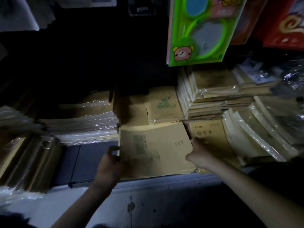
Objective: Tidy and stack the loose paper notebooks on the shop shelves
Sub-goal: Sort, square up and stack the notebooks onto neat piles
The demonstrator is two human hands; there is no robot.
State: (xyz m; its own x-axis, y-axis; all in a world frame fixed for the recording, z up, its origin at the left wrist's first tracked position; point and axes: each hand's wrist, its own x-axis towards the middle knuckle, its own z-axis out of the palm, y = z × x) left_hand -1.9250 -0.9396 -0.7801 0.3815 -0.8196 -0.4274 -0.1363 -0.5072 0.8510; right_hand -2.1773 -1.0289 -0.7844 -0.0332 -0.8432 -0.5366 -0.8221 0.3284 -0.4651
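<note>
A stack of brown paper notebooks [158, 145] lies at the front of the dim shelf, its top cover printed with small dark text. My left hand [113, 160] grips the stack's left edge, fingers curled round it. My right hand [197, 152] holds the stack's right edge, fingers curled over the side. Right of it lies another brown notebook stack [209, 134] with printed characters. Behind sits a notebook with green print [164, 106].
Plastic-wrapped notebook bundles [82, 119] are piled at the left, and more wrapped piles [256, 132] at the right. A taller stack [207, 94] stands at the back right. A green toy pack [197, 30] hangs above. The grey shelf front [148, 195] runs below.
</note>
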